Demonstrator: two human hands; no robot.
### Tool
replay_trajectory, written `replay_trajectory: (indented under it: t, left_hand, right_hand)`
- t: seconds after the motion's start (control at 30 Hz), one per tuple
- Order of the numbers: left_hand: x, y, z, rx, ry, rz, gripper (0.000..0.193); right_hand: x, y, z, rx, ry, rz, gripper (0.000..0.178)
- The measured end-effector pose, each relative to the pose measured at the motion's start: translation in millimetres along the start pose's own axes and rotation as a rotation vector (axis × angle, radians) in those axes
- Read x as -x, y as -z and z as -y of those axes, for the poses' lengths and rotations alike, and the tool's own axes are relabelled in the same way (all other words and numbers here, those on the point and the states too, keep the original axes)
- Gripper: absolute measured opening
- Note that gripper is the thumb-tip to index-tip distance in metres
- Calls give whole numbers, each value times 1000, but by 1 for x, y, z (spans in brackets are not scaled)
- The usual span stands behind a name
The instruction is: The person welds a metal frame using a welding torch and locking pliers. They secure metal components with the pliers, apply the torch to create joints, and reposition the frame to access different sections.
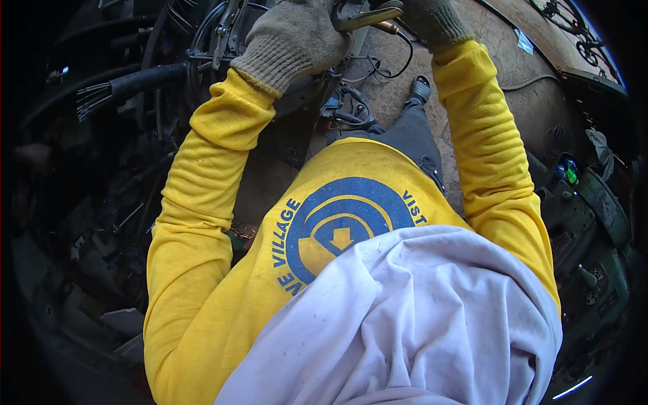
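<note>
Hands (293, 40) gloved, gripping metal tool (368, 15) | top edge | cables (135, 84) crowd left

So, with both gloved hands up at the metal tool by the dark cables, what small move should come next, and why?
Probably steady the grip first. The left hand rests on the dark cable assembly while the right hand holds near the metal tool at the picture's top edge. The contact point is cut off, so a small lean forward to see it seems wise.
</note>
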State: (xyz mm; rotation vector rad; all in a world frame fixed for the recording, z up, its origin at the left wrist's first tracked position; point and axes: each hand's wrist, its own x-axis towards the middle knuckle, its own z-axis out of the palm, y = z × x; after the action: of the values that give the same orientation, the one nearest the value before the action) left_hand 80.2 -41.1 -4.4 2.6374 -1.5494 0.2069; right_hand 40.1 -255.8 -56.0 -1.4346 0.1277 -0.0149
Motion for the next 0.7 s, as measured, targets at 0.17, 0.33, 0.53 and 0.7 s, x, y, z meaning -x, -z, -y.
replay_trajectory:
  t: [0.17,0.33,0.53,0.7]
  left_hand:
    - [-5,7,-3,-98,-54,146,45]
    - [-17,17,-9,124,194,294,49]
    - [-8,9,-2,86,214,287,52]
    - [-21,23,-11,271,208,296,55]
  right_hand:
    - [-5,3,-18,-188,191,94,27]
    - [-13,6,-30,-336,310,183,34]
    - [27,-9,-19,-546,273,89,67]
    - [35,-41,-37,-255,653,-35,88]
